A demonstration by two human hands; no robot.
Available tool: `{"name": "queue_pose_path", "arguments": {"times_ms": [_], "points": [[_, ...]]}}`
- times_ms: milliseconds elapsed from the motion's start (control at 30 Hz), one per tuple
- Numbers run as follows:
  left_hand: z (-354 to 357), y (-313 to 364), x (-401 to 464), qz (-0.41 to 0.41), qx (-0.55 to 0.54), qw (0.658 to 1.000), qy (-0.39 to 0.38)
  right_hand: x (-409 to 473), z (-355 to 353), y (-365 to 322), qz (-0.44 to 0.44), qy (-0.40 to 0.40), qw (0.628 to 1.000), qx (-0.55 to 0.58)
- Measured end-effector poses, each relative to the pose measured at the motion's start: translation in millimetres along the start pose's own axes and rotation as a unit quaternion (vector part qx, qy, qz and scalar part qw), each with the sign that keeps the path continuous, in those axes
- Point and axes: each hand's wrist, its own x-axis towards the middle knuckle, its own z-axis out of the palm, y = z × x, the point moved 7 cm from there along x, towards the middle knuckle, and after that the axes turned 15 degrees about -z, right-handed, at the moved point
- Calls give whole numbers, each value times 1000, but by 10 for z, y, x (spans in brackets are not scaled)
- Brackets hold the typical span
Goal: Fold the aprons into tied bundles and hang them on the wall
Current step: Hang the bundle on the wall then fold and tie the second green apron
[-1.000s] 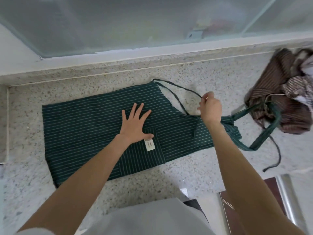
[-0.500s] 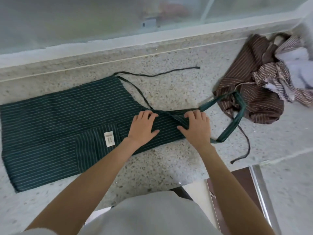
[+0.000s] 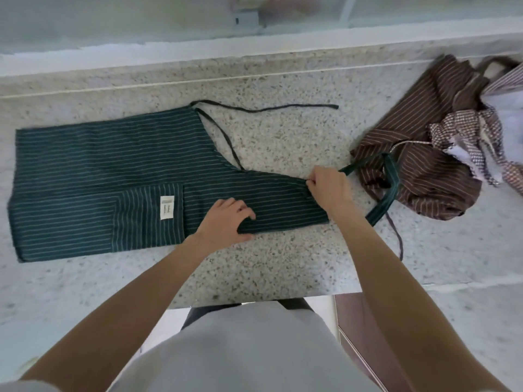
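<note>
Hands grip green apron on countertop.

hands apparently pinching green apron

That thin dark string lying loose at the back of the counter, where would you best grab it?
Pinch the thin tie at its free right end, coming from above: it lies flat on the counter, clear of the green apron, so a fingertip grip suits it.

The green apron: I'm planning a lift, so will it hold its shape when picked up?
Probably not. The green apron lies flat like thin cloth, so it would likely droop. Its thin tie trails loose and may dangle. It looks light.
</note>
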Motion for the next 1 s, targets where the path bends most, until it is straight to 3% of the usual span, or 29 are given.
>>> {"name": "queue_pose_path", "arguments": {"times_ms": [100,267,467,567,667,767,833,900,1000], "points": [[-6,72,-101,33,-34,997,65,1,72,16,-17,13,1000,8],[126,91,-292,92,-64,991,77,-32,93,62,-53,45,997,-29],[314,168,-335,35,-74,996,47,-379,-31,-144,-151,201,967,-27],[334,253,-317,38,-94,994,44,-733,451,-373,-237,98,966,-23],[312,173,-339,27,-121,992,34,-1050,922,-291,-199,11,980,-27],[135,-170,-482,-11,-147,982,115,-1131,895,-316,-136,16,990,-20],[25,-549,-654,-65,-158,970,170,-1052,743,-543,-121,63,991,-1],[-8,-950,-839,-132,-153,959,199,-904,588,-921,-160,111,980,35],[76,-1593,-1185,-244,-148,943,169,-630,499,-1720,-279,142,948,60]]}}
